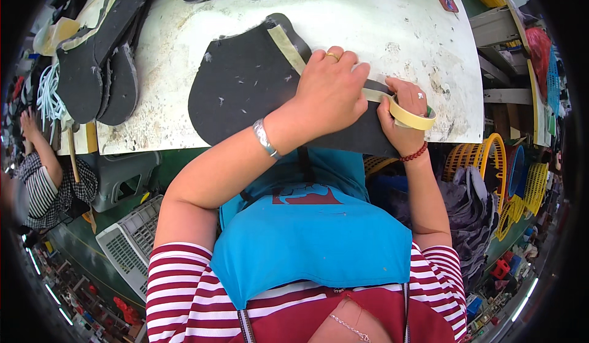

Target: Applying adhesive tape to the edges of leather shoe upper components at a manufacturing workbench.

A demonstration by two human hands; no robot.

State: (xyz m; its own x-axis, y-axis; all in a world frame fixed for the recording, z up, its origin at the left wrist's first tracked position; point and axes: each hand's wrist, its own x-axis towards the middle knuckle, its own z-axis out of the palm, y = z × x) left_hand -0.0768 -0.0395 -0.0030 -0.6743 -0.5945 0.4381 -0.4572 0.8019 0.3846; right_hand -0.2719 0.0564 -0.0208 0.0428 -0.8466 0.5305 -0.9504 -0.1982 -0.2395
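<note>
Tape (368,94) runs along the dark sheet (245,91) edge; left hand (328,91) presses it flat, right hand (405,119) apparently grips the tape roll (414,119) just beside it.

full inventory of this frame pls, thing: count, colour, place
dark panel: 1, black, centre of table
tape strip: 1, cream, along the panel's edge
tape roll: 1, cream, in right hand
table: 1, white, stained
stacked cut pieces: several, black, table's left
baskets: several, yellow, lower right
crate: 1, grey, floor left
co-worker: 1, striped sleeve, far left
left hand: pressing tape on panel
right hand: holding roll
</note>
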